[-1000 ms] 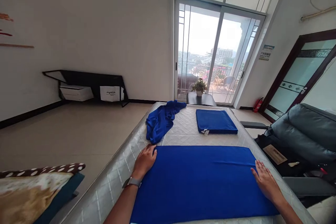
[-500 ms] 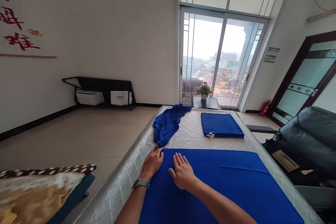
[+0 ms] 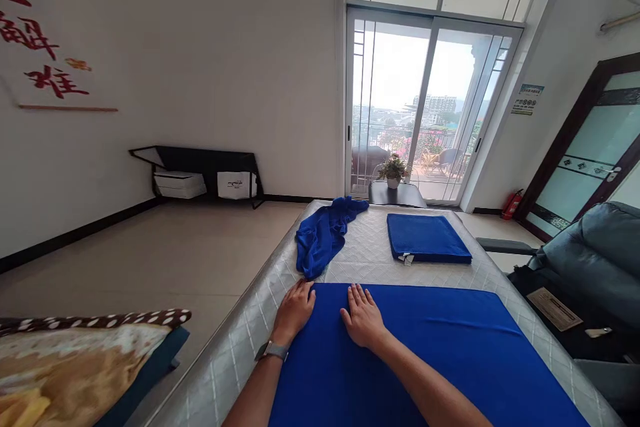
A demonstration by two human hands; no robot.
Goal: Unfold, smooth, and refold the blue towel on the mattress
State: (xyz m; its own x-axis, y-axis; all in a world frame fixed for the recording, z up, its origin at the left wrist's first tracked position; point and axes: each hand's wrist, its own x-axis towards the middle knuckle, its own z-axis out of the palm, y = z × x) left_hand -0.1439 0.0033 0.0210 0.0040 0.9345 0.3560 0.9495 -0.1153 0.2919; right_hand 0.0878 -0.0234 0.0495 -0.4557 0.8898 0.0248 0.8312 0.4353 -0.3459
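A large blue cloth (image 3: 440, 360) lies spread flat over the near part of a quilted mattress (image 3: 360, 247), with a few creases on its right side. On the cloth's far left corner rests my left hand (image 3: 295, 310), its fingers extended along the edge and a watch on the wrist. My right hand (image 3: 364, 317) lies palm down on the same cloth, fingers stretched toward its far edge. Beyond my left hand is a crumpled blue cloth (image 3: 323, 237). A neatly folded stack of blue fabric (image 3: 427, 238) with white tags sits farther back on the right.
Left of the mattress is a patterned blanket (image 3: 95, 367). A dark recliner (image 3: 595, 260) stands on the right. Behind the mattress, a potted plant (image 3: 393, 173) sits on a chair before glass sliding doors (image 3: 390, 80). A black rack (image 3: 200, 173) stands by the wall.
My right hand has slid right and slightly away across the blue cloth. My left hand stays at the corner. The whole view has shifted a little.
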